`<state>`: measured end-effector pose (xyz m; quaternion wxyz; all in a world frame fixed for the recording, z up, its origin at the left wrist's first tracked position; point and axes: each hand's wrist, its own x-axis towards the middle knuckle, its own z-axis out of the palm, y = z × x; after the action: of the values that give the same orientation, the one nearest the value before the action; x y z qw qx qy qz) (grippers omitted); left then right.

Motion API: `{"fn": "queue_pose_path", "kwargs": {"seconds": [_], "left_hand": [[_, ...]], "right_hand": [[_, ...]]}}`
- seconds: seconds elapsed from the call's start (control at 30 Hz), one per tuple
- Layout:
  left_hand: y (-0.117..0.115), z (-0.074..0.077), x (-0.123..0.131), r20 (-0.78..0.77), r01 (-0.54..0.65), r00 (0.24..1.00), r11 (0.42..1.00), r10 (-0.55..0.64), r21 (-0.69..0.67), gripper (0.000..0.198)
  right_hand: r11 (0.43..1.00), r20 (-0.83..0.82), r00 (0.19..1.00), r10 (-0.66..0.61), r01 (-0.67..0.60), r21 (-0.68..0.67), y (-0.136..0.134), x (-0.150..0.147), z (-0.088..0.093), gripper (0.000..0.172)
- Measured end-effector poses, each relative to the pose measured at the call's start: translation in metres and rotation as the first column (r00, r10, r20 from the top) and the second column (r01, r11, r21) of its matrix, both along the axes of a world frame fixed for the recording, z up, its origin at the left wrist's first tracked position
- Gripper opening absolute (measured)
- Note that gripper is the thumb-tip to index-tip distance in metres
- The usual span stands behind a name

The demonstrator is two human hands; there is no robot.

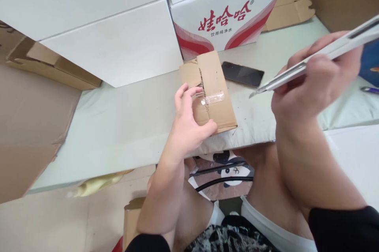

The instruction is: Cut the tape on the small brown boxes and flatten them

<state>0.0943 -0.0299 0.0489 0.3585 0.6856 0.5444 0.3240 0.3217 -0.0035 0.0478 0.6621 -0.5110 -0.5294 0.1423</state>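
Observation:
A small brown cardboard box (pixel 220 82) lies on the pale cloth-covered surface, with a ragged seam across its top and a strip of clear tape over that seam. My left hand (pixel 189 121) grips its near left part, the thumb by the near edge and the fingers bent over the top. In my right hand (pixel 308 80) is a white utility knife (pixel 325 52), held to the right of the box. Its metal tip points down and left, apart from the cardboard. My fingers are closed around the handle.
A dark phone (pixel 242 73) lies just right of the box. Behind stand large white cartons (pixel 118 42) and a red-and-white carton (pixel 219 23). Open brown cardboard (pixel 32 125) stands at the left, more at the upper right. A purple pen (pixel 370 90) lies at the right edge.

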Motion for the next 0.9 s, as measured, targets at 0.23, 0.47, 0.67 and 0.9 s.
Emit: {"fn": "queue_pose_path", "kwargs": {"seconds": [0.23,0.47,0.67,0.9], "left_hand": [[0.0,-0.005,0.002,0.035,-0.003,0.999,1.0,0.002,0.018,0.072],[0.0,-0.004,0.001,0.025,0.005,1.0,1.0,-0.005,0.018,0.072],[-0.001,0.0,0.003,-0.005,0.002,1.0,1.0,-0.002,0.002,0.071],[-0.002,0.002,0.005,-0.014,0.001,1.0,1.0,-0.001,-0.004,0.07]], "right_hand": [[0.95,-0.297,0.91,0.288,-0.31,-0.029,-0.02,-0.04,0.013,0.023],[0.914,-0.104,0.919,0.381,-0.391,-0.104,-0.029,-0.045,0.002,0.019],[0.916,0.118,0.936,0.331,-0.289,-0.279,-0.033,-0.049,0.011,0.015],[0.918,0.221,0.918,0.33,-0.258,-0.3,-0.03,-0.05,0.014,0.012]]}}
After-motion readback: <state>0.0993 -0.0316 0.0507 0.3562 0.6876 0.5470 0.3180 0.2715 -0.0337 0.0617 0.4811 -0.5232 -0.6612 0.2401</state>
